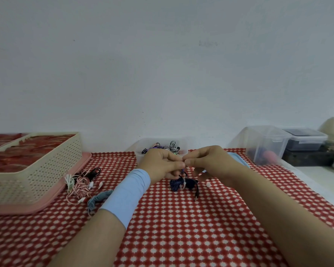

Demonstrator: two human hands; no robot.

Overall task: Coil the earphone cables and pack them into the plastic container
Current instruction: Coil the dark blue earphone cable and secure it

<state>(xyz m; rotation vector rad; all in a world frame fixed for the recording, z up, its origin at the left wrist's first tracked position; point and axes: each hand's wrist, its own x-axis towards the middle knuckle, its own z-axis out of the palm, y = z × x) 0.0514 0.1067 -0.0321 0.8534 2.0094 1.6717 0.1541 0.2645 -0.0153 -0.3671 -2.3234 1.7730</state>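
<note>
A: Container?
B: Clear plastic tub point(140, 152) sitting behind the hands, holding coiled earphones point(173, 146), one striped black-white.
A: Hands?
B: Left hand point(162, 164) and right hand point(206, 162) both pinching the dark blue earphone cable point(178, 183); its tied bundle is hanging below them over the checked cloth point(181, 228). Red-white tangle point(81, 186) lying beside the perforated cream basket point(46, 170).

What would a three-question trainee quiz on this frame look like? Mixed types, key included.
1. True or false: the dark blue earphone bundle lies inside the clear container.
2. The red-and-white tangled earphones lie: A) on the checked cloth beside the cream basket; B) inside that basket; C) in the container.
3. Which wrist wears the light blue band?
Key: 1 false; 2 A; 3 left.
</note>
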